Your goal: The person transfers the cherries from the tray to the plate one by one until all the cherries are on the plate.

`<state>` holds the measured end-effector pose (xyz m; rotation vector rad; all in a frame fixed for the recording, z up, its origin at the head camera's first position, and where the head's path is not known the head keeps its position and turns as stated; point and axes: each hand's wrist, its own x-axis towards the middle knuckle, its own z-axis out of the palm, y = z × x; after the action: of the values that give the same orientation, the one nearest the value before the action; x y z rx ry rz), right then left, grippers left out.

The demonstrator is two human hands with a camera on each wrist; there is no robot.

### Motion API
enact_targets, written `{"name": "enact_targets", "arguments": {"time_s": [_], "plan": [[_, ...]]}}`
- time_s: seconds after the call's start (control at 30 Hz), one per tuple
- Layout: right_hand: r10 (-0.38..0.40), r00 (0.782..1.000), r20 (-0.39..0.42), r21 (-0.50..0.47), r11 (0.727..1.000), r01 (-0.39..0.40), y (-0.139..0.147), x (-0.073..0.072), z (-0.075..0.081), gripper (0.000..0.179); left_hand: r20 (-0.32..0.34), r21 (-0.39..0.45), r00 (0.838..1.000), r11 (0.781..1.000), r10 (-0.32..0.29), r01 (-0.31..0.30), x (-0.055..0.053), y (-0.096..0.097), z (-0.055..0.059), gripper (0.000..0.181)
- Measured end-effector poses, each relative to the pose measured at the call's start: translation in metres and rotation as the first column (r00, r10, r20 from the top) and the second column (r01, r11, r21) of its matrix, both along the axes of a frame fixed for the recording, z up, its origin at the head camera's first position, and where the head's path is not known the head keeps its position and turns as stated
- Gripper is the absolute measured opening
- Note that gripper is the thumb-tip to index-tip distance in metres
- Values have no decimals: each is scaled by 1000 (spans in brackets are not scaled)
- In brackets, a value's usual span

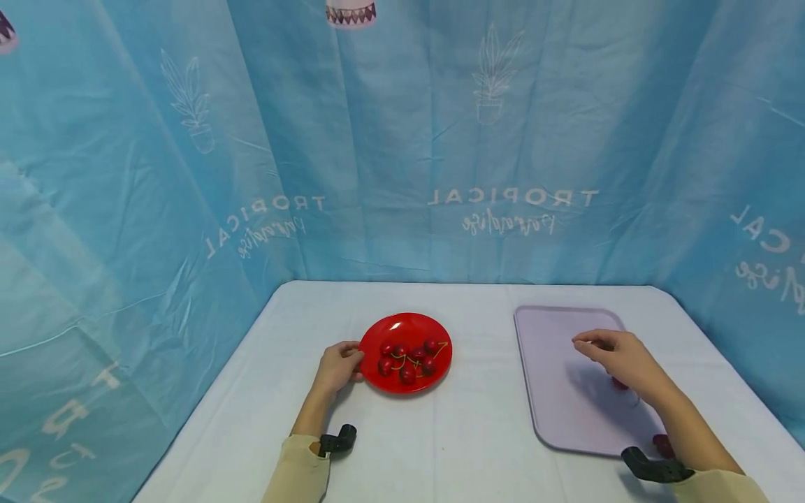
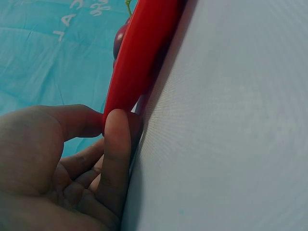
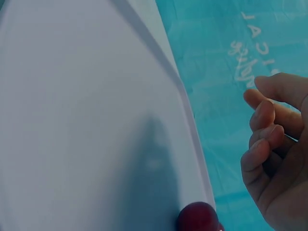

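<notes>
On the white table stands a red plate (image 1: 372, 342) with several dark red cherries (image 1: 407, 374), some with green stems. My left hand (image 1: 337, 366) pinches the plate's left rim; the left wrist view has the thumb above and fingers below the rim (image 2: 144, 62). Over the lilac tray (image 1: 553, 391) hovers my right hand (image 1: 619, 356), fingers loosely bent, and nothing shows between thumb and fingertips (image 3: 262, 115). A cherry (image 1: 619, 383) lies on the tray beneath this hand, partly hidden by it. Another dark red cherry (image 1: 663, 444) sits by the tray's near right corner, beside the wrist.
The white tabletop (image 1: 478, 419) runs between plate and tray. Blue printed cloth (image 1: 402, 140) hangs behind the table and at both sides. Each wrist carries a black camera mount, the left one (image 1: 339, 439) close to the table surface.
</notes>
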<state>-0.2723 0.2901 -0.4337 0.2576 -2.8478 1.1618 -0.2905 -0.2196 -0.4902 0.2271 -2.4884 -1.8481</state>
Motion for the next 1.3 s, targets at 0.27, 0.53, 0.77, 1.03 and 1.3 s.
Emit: {"name": "enact_targets", "arguments": {"time_s": [0.27,0.53,0.77,1.03,1.3], "plan": [[-22,1000,4,-3,1000,22,14,2,-2,50,9,-14,1000,1000,1,-1,-1,2,2,34],[-63,997,42,-43,997,64,29,4,-6,56,3,-19,1000,1000,6,-5,3,0,0,34],[-111,993,39,-55,992,113,49,6,-14,56,-10,-15,1000,1000,0,-1,5,0,-1,34],[-139,989,43,6,990,139,82,11,-15,58,-13,-17,1000,1000,-8,8,2,1,-1,34],[-196,979,61,17,981,195,103,9,-27,63,-11,-28,1000,1000,-3,2,0,0,-3,34]]}}
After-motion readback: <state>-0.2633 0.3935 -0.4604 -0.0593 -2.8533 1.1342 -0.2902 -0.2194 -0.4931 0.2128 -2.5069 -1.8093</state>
